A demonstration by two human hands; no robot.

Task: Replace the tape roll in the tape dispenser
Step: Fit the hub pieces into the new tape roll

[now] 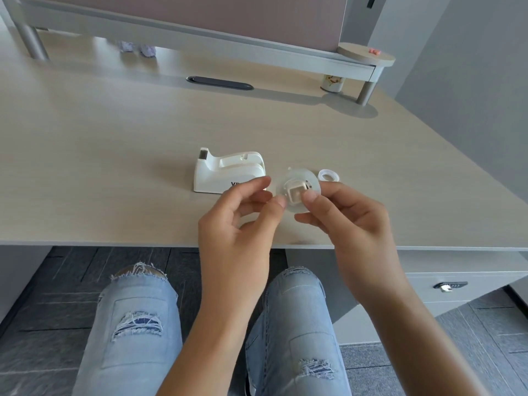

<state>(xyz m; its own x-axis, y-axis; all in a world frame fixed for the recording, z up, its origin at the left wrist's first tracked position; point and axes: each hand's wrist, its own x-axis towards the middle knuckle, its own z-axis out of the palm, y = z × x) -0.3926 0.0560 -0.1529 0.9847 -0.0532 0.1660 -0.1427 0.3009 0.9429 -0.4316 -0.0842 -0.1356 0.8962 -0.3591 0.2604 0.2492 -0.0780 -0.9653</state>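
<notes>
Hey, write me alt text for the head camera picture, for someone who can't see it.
A left hand and a right hand hold a clear tape roll with a white hub just above a pale desk. Behind them on the desk stands an empty white tape dispenser, and a small white ring lies to its right.

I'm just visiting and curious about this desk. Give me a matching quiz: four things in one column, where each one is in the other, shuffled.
Things:
1. tape dispenser
2. tape roll
3. small ring
4. patterned cup

Places:
A. under the raised shelf at the back
B. held in the fingers, above the desk
C. standing on the desk, cradle empty
D. lying flat on the desk, right of the roll

Pairs: 1-C, 2-B, 3-D, 4-A
</notes>
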